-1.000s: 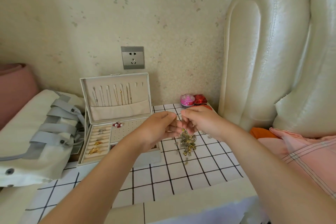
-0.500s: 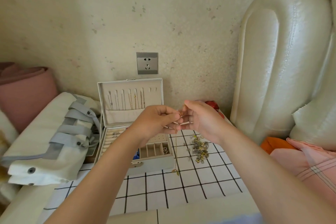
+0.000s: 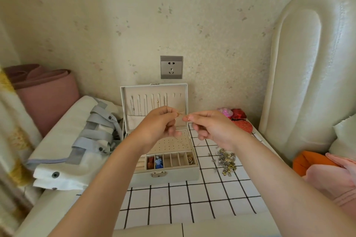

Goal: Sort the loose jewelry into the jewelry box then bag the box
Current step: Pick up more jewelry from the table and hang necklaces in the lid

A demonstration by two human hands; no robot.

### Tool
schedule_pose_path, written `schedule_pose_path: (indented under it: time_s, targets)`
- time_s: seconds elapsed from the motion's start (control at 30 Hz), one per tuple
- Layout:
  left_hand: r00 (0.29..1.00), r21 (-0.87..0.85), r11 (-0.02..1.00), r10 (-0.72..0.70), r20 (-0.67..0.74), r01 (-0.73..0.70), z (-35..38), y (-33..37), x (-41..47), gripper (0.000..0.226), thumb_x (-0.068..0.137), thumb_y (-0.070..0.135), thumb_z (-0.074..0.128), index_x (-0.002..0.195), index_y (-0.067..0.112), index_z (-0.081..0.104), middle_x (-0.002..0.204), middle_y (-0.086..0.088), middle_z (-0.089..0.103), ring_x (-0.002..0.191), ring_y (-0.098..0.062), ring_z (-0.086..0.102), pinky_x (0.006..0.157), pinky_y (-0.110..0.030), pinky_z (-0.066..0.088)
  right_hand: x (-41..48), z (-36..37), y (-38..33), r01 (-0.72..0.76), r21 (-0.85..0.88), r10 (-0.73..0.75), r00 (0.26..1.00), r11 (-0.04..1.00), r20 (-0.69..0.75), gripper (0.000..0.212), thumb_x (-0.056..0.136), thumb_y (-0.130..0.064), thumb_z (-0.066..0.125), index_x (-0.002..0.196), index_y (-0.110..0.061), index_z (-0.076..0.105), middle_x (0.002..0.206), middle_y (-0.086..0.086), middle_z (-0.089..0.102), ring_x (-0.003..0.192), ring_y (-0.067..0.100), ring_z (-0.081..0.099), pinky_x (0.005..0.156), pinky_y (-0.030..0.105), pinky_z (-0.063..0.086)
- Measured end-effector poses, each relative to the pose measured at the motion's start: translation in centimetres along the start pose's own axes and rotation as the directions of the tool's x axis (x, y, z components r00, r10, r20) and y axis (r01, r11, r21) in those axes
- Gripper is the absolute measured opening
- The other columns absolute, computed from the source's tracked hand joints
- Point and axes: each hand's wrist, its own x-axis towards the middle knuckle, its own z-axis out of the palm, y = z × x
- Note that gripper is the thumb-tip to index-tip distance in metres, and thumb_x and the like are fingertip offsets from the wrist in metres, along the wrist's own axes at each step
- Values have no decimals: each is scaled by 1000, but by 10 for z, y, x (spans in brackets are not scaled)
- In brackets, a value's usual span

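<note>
The left hand and right hand each pinch an end of a fine gold chain, raised before the open lid of the jewelry box. Some hooks and compartments already hold pieces. A heap of loose jewelry lies just right of the box, and the white bag waits on its left, so the task looks roughly midway.

Pale grey jewelry box on white black-gridded cloth; white bag with grey straps
</note>
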Motion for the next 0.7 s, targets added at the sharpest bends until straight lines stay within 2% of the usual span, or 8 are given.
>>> schedule_pose_path:
  time_s: [0.07, 0.2, 0.3, 0.4, 0.47, 0.53, 0.6, 0.7]
  targets:
    - [999, 131, 991, -16, -27, 20, -8, 3, -2, 11, 100, 15, 53, 92, 14, 61, 60, 4, 40, 49, -11, 38, 56, -28, 51, 4, 3, -6, 21, -32, -21, 1000, 999, -15, 21, 99, -24, 60, 101, -9, 76, 57, -5, 40, 47, 10, 30, 50, 26, 30]
    - [988, 498, 861, 146, -43, -106, -22, 7, -2, 10, 93, 29, 63, 91, 21, 69, 56, 12, 44, 46, -3, 40, 49, -19, 40, 13, 10, -15, 31, -97, -32, 999, 995, -10, 28, 100, -29, 58, 83, -16, 75, 57, -3, 32, 47, 10, 23, 44, 23, 20]
    - [984, 551, 820, 180, 9, -155, -33, 7, -1, 10, 92, 32, 67, 91, 24, 73, 53, 13, 41, 49, -3, 41, 52, -17, 41, 18, 12, -19, 34, -197, -33, 999, 980, 7, 27, 98, -34, 60, 79, -19, 73, 56, -4, 32, 49, 11, 23, 45, 24, 18]
    - [986, 579, 801, 164, 27, -149, -47, 6, 4, 12, 90, 36, 68, 86, 29, 76, 70, -2, 59, 68, -10, 54, 74, -27, 47, 26, 16, -19, 21, -318, -22, 1000, 948, 3, 22, 93, -33, 67, 81, -16, 72, 52, -8, 35, 46, 9, 27, 45, 22, 23]
    - [988, 586, 799, 150, 25, -136, -53, 8, 8, 13, 91, 35, 67, 88, 30, 78, 79, 7, 71, 78, -3, 62, 83, -27, 48, 33, 19, -20, 30, -403, -27, 1000, 915, 13, 21, 90, -32, 71, 87, -11, 73, 48, -13, 39, 43, 5, 31, 45, 20, 28]
    - [991, 574, 810, 136, 18, -121, -59, 9, 13, 16, 94, 29, 63, 94, 22, 77, 58, 23, 63, 58, 10, 56, 69, -19, 42, 40, 20, -21, 45, -438, -46, 999, 898, 10, 19, 90, -28, 72, 94, -9, 75, 44, -19, 45, 39, 0, 38, 44, 14, 32]
    - [992, 558, 824, 128, -8, -101, -64, 9, 20, 18, 96, 25, 61, 94, 16, 76, 45, 21, 53, 43, 4, 47, 59, -19, 36, 50, 19, -22, 77, -442, -87, 996, 894, -3, 13, 92, -24, 71, 97, -13, 76, 49, -25, 56, 44, -8, 51, 47, 5, 35]
    - [991, 525, 849, 115, -63, -65, -69, 6, 34, 24, 96, 25, 59, 85, 13, 77, 55, 14, 55, 45, -3, 43, 56, -22, 39, 71, 20, -18, 108, -447, -170, 980, 888, -101, 11, 90, -28, 73, 95, -20, 79, 82, -21, 72, 73, -16, 62, 68, 7, 41]
